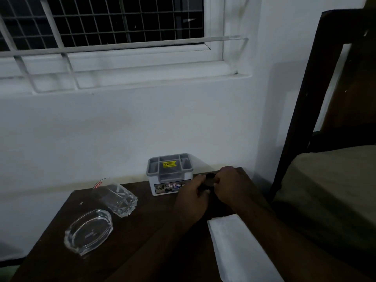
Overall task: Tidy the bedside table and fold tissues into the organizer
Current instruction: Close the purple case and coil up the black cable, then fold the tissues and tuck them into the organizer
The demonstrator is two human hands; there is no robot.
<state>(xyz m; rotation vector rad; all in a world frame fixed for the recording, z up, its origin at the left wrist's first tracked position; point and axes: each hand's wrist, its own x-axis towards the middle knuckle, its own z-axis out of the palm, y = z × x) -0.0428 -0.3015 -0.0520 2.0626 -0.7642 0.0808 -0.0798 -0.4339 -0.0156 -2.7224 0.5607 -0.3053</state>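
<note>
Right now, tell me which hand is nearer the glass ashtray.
Left. The left hand is right of the glass ashtray, beside the organizer; the right hand is farther right.

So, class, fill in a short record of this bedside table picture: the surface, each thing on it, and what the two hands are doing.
surface: dark wooden table against a white wall
organizer: grey and white, at the back by the wall, compartments look empty
glass: clear, lying on its side
glass dish: oval, near the front left
tissues: white stack, front right
left hand: grips a small dark object
right hand: grips the same object; what it is cannot be told
</note>
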